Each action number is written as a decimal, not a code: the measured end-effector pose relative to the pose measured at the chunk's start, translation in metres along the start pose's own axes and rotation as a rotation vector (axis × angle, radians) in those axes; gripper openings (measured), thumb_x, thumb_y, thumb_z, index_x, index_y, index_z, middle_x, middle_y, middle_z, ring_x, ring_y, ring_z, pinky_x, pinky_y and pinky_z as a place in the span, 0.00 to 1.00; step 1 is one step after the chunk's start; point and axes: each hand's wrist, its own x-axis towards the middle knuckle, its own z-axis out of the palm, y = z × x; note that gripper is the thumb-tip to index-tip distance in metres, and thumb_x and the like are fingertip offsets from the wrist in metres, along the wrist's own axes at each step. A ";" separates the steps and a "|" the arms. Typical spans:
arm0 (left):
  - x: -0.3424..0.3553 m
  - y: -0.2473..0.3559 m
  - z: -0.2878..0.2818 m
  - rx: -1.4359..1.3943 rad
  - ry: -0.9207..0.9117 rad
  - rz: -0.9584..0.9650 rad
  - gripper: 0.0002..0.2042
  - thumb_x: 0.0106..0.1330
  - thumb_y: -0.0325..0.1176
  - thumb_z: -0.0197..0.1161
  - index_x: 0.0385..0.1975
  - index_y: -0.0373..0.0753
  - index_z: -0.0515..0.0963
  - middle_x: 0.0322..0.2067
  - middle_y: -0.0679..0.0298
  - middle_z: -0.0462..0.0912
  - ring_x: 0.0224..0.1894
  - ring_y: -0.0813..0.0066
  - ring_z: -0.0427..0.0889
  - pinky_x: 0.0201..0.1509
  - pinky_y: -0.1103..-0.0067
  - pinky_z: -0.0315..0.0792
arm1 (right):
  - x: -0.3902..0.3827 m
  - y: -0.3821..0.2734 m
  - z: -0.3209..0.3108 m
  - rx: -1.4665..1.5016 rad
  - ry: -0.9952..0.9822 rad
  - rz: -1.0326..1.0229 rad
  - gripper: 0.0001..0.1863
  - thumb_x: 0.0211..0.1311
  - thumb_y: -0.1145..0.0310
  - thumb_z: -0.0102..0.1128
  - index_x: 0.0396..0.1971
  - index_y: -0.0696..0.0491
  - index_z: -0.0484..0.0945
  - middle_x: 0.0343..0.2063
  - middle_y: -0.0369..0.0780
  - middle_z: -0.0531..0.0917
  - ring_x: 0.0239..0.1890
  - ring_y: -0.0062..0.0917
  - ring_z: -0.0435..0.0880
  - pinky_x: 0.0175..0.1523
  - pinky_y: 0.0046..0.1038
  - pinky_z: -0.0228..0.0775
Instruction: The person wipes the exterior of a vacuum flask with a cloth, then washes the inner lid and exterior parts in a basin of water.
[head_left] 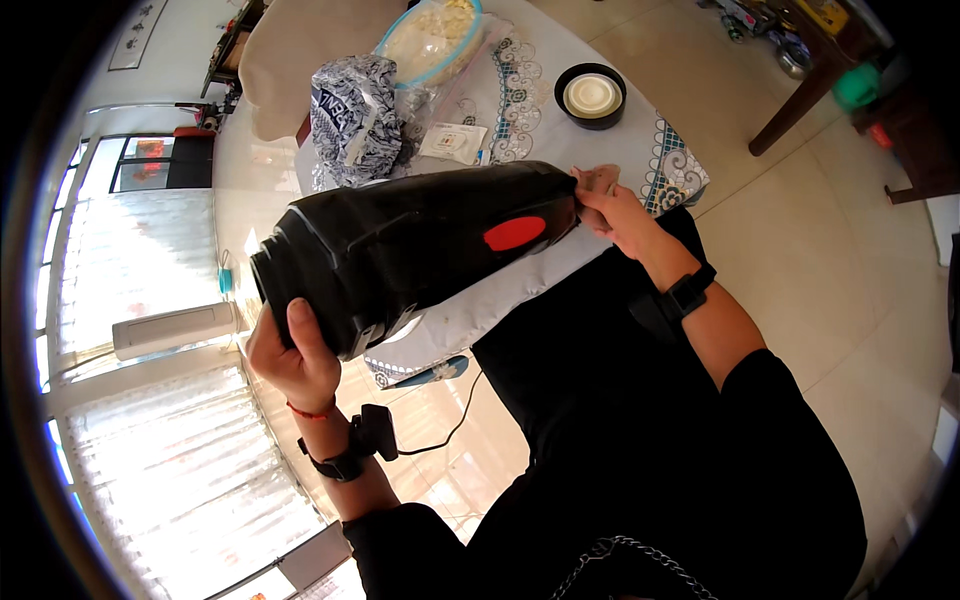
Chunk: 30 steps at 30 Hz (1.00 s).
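A large black thermos flask (pixel 400 245) with a red oval patch lies on its side in the air, held across my body above the table. Its ridged, threaded-looking neck end points left. My left hand (pixel 295 350) grips that end from below, thumb over the near side and fingers mostly hidden. At the narrower right end, my right hand (pixel 615 210) pinches the flask's tip, its fingertips partly out of sight. A round black cap (pixel 568 112) with a cream inner disc rests on the table beyond my right hand.
The table (pixel 470 318) has a patterned cloth. On it are a grey-and-white printed bag (pixel 352 115), a small white packet (pixel 453 143) and a blue-rimmed container (pixel 432 42) of pale food. A beige chair (pixel 290 75) stands behind. A cable (pixel 440 440) hangs from my left wrist device.
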 end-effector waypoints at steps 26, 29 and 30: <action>0.025 0.025 0.004 0.001 -0.031 -0.392 0.22 0.68 0.47 0.56 0.25 0.29 0.76 0.15 0.68 0.72 0.20 0.84 0.65 0.23 0.82 0.58 | -0.092 -0.085 0.078 -0.773 -0.658 -0.515 0.15 0.47 0.71 0.72 0.35 0.56 0.78 0.32 0.33 0.79 0.34 0.20 0.76 0.41 0.24 0.68; 0.025 0.017 0.004 0.038 0.010 -0.395 0.24 0.68 0.49 0.55 0.24 0.29 0.76 0.15 0.67 0.72 0.20 0.83 0.65 0.23 0.82 0.58 | -0.097 -0.079 0.075 -0.841 -0.545 -0.757 0.13 0.47 0.73 0.70 0.34 0.55 0.78 0.30 0.35 0.79 0.34 0.24 0.74 0.41 0.25 0.67; 0.025 0.014 0.004 0.037 0.008 -0.394 0.24 0.68 0.49 0.55 0.24 0.29 0.76 0.15 0.67 0.72 0.20 0.83 0.65 0.23 0.82 0.58 | -0.095 -0.075 0.073 -0.809 -0.548 -0.910 0.12 0.48 0.73 0.69 0.33 0.53 0.78 0.28 0.36 0.78 0.32 0.27 0.72 0.40 0.26 0.66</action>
